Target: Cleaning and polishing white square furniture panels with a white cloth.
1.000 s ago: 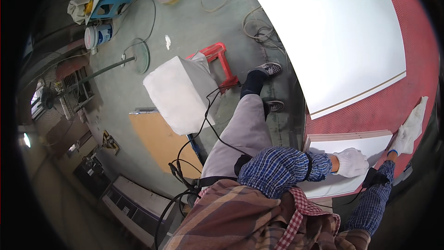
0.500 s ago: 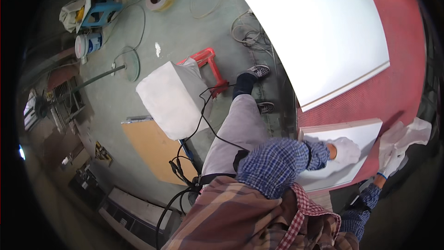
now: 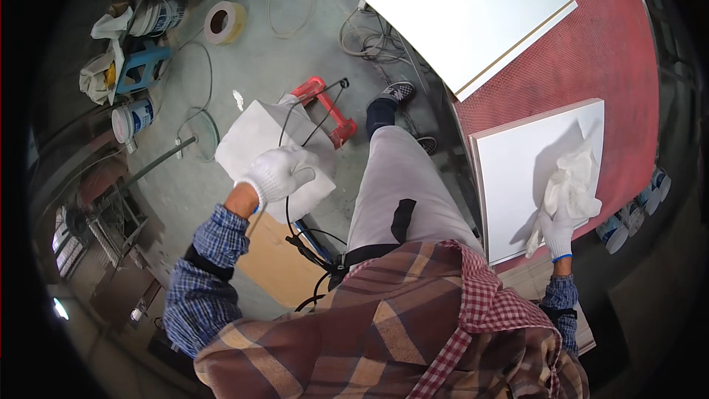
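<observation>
My right hand (image 3: 559,230), in a white knit glove, grips a crumpled white cloth (image 3: 570,177) and presses it on the white top panel (image 3: 513,170) of a stack of boards. My left hand (image 3: 277,174), also gloved, is out to the left above a white-covered block (image 3: 247,137). Its fingers are loosely bent with the thumb apart, and I see nothing held in them. A black cable (image 3: 283,133) runs past this hand, partly hidden by it; whether they touch cannot be told.
A larger white panel (image 3: 473,15) lies on the red textured table (image 3: 620,52). A red stool (image 3: 341,125) stands beside the covered block. Coiled hoses (image 3: 365,41), a tape roll (image 3: 224,22), a tan board (image 3: 273,258) and buckets (image 3: 133,120) are on the floor.
My left hand has swung from over the board stack far to the left. The cloth in my right hand has moved inward onto the top panel. The cable loop has swung upward.
</observation>
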The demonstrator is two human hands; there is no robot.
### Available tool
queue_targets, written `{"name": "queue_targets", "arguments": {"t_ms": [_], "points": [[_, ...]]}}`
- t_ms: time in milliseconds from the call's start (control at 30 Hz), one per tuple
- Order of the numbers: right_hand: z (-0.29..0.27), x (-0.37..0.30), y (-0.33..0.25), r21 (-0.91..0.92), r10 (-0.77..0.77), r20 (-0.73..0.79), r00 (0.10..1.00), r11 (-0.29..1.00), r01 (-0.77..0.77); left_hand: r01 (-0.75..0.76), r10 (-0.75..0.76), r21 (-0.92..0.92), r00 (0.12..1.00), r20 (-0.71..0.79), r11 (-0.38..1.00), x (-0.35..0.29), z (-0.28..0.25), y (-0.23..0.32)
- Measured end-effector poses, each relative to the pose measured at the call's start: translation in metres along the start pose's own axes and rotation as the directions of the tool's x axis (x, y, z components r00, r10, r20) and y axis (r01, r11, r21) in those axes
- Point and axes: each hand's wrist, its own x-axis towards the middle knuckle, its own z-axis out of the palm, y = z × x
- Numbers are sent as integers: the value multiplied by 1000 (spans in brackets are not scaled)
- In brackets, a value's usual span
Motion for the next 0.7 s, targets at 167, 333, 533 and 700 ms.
{"name": "queue_targets", "arguments": {"t_ms": [167, 333, 533, 700], "points": [[-2, -3, 1, 75, 161, 127, 979, 982, -171, 431, -455, -171, 879, -141, 886, -40, 54, -78], [3, 0, 11, 141, 33, 48, 998, 989, -39, 555, -576, -265, 817, -4, 789, -64, 84, -132], [3, -1, 6, 171, 36, 42, 998, 984, -42, 522, -434, -659, 845, 313, 541, -54, 148, -119], [2, 1, 10, 100, -4, 9, 1000, 995, 3, 299, -286, -519, 952, 108, 801, -28, 175, -77]]}}
